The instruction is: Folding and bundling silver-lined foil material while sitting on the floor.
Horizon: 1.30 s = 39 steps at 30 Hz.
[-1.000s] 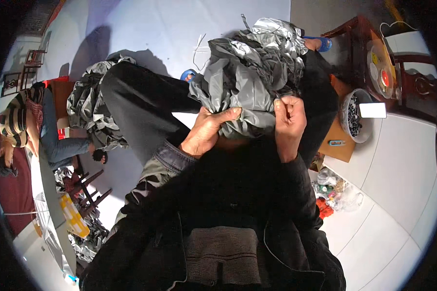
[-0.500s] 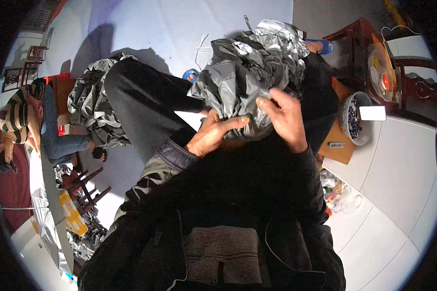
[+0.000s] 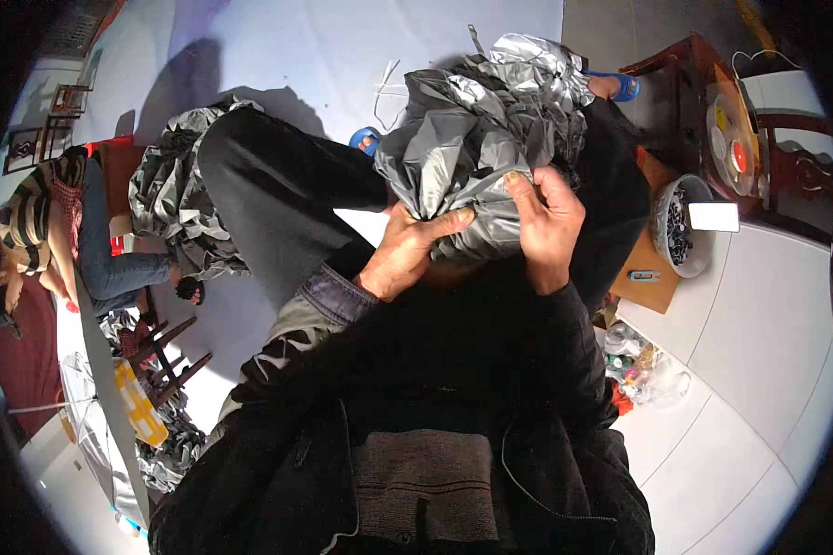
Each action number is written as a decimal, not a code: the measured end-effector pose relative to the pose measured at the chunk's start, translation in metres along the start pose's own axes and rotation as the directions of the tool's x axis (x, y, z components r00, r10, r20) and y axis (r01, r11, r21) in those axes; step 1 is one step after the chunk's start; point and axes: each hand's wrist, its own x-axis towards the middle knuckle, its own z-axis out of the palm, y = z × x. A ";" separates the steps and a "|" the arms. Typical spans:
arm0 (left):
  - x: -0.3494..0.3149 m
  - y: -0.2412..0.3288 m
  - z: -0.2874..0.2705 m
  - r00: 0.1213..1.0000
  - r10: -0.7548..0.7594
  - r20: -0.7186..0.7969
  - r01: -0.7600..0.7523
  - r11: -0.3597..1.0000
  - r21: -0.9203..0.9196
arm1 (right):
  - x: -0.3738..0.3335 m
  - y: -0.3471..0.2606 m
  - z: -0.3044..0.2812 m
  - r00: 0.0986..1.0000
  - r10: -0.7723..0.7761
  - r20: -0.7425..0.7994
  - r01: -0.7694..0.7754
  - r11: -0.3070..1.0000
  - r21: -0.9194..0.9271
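Note:
A bundle of thin, silvery-grey fabric [image 3: 472,139] lies crumpled over my lap and spreads away towards my right foot. My left hand [image 3: 403,248] grips its near edge, thumb pressed on top and the other fingers partly hidden beneath the cloth. On the right side of the same fabric, my right hand [image 3: 548,227] pinches a fold between thumb and bent fingers. Whether anything small sits inside the pinched folds cannot be seen.
At right, a bowl [image 3: 699,254] of small black pieces stands on a brown board [image 3: 652,295] beside light-blue thread snips [image 3: 643,276]. More silvery fabric [image 3: 180,190] is heaped left of my knee. A co-worker in a striped top [image 3: 37,213] sits at a table far left.
The near part of the fabric has shifted slightly right and been gathered differently. My right hand has moved a little, its fingers more bent. The co-worker's head has moved lower.

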 end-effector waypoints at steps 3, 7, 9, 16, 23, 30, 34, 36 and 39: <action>0.005 -0.003 0.007 1.000 -0.003 0.003 0.004 0.996 -0.094 | -0.003 0.003 -0.007 0.998 -0.039 -0.047 0.036 0.998 -0.051; -0.004 0.009 0.010 0.985 -0.143 -0.098 0.139 0.989 -0.049 | -0.010 0.001 -0.002 0.990 -0.143 -0.014 0.139 0.979 -0.149; -0.004 0.008 0.011 0.987 -0.158 -0.040 0.158 0.987 0.011 | -0.008 -0.010 0.004 0.991 -0.130 -0.031 0.122 0.972 -0.199; 0.003 -0.023 0.005 0.997 0.030 -0.074 0.001 0.922 0.388 | -0.005 -0.020 0.016 0.951 -0.302 -0.062 0.256 0.885 -0.389; 0.000 -0.020 0.005 0.997 0.030 -0.076 -0.013 0.978 0.207 | -0.011 0.008 0.023 0.919 -0.345 -0.188 0.294 0.921 -0.256; 0.006 -0.017 0.000 0.995 -0.024 -0.098 0.022 1.000 -0.020 | -0.013 0.010 0.028 0.946 -0.257 -0.200 0.208 0.950 -0.234; 0.004 -0.011 -0.007 0.988 -0.123 -0.098 0.115 0.990 -0.076 | -0.014 0.009 0.035 0.955 -0.213 -0.205 0.177 0.968 -0.179; 0.004 -0.010 -0.006 0.974 -0.198 -0.107 0.188 0.978 -0.096 | -0.014 0.008 0.031 0.967 -0.147 -0.210 0.121 0.984 -0.132; 0.007 -0.016 0.001 0.975 -0.206 -0.080 0.187 0.963 -0.193 | -0.010 0.004 0.020 0.972 -0.085 -0.219 0.062 0.992 -0.107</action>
